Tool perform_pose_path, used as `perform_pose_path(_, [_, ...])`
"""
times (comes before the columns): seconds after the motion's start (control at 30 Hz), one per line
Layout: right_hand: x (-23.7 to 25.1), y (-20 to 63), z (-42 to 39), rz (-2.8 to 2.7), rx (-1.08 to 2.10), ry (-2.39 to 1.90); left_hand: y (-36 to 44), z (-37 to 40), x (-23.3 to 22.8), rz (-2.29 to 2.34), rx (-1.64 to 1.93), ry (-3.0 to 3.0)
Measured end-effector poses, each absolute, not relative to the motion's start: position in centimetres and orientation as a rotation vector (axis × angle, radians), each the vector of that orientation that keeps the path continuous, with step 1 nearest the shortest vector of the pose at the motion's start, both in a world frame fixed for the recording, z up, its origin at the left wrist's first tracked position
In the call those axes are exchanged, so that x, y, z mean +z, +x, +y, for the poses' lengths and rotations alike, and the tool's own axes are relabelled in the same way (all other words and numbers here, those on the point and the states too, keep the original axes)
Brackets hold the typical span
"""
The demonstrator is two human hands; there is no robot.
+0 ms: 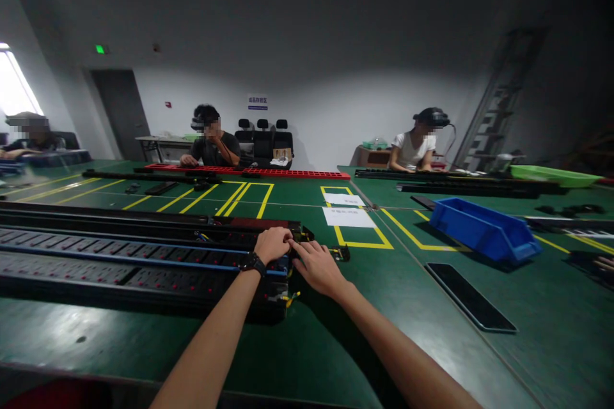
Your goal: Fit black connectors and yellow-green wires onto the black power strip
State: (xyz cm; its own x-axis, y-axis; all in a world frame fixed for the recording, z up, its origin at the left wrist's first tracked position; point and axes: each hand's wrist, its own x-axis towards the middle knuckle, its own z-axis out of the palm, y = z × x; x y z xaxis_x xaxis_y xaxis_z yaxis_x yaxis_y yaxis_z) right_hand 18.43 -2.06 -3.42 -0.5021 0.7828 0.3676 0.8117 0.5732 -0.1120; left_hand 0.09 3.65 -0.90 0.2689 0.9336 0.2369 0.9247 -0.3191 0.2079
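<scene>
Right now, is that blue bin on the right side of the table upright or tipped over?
Upright. The blue bin sits flat on the green table with its open top facing up, and its inside walls show. Whether anything is in it cannot be told.

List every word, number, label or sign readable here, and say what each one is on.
No text can be read for certain.
Blue-and-white wall sign: characters too blurred.
Two white paper sheets on the green table: print too small.
Green glowing sign above the grey door: no legible characters.
Long black power strips under both hands: no readable markings.
</scene>
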Motion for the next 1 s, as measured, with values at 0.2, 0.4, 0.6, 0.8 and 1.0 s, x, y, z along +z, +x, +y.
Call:
perform_pose_path(0.2, [-3.1, 18.9, -1.7, -2.383, -0.086, -1.317, 0.1, 3.6, -0.7, 1.833, 0.518, 2.473])
perform_pose_path(0.4, [-3.4, 19.9, -1.1, -2.25, -0.035, -1.372, 0.1, 3.5, -0.5, 1.857, 0.532, 2.431])
perform_pose_path(0.6, [-4.7, 21.4, 0.7, -1.996, 0.132, -1.363, 0.1, 3.4, -0.4, 1.879, 0.518, 2.433])
perform_pose_path(0.8, [-4.6, 23.0, 1.9, -1.624, 0.358, -1.32, 0.2, 3.2, 0.0, 1.876, 0.457, 2.467])
perform_pose_path(1.0, [-4.9, 26.9, 4.3, -1.215, 0.414, -1.384, 0.5, 3.0, 0.1, 1.933, 0.38, 2.472])
